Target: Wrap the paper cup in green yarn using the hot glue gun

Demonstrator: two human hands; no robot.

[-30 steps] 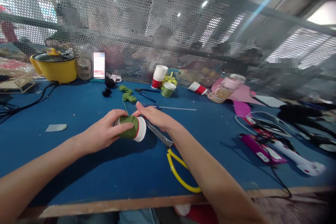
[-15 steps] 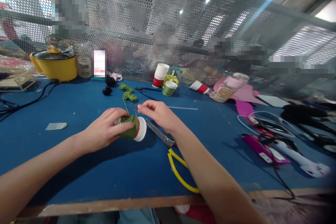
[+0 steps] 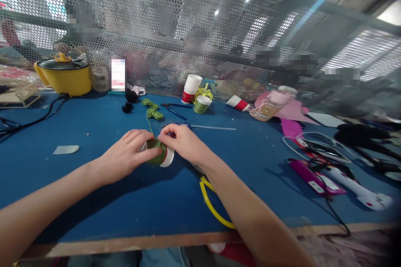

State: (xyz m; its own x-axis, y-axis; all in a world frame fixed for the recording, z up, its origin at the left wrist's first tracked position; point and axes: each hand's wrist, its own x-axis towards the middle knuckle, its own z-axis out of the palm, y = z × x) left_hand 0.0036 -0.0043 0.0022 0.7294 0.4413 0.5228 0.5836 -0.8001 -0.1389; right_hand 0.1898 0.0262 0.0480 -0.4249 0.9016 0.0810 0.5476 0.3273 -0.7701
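Observation:
My left hand (image 3: 128, 152) is wrapped round a paper cup (image 3: 169, 157) lying tilted on its side, white rim toward the right. Green yarn (image 3: 156, 156) covers much of the cup's wall. A thin strand runs from the cup back to a loose green yarn skein (image 3: 153, 112). At the cup's upper side my right hand (image 3: 181, 141) has thumb and forefinger pinched together against the yarn wrap; whatever is between the tips is too small to make out. Under my right wrist lie scissors with yellow handles (image 3: 210, 206), their blades mostly hidden.
Behind my hands are pliers (image 3: 177, 106), a green-wrapped cup (image 3: 202, 105) and stacked paper cups (image 3: 191, 88). A yellow electric pot (image 3: 64, 79) and a lit phone (image 3: 118, 74) stand back left. On the right lie a purple box (image 3: 315, 177), a glue gun (image 3: 360, 190) and cables.
My right hand has come down and left, from just above the cup onto its yarn-wrapped side. It now covers more of the scissor blades. My left hand still holds the cup.

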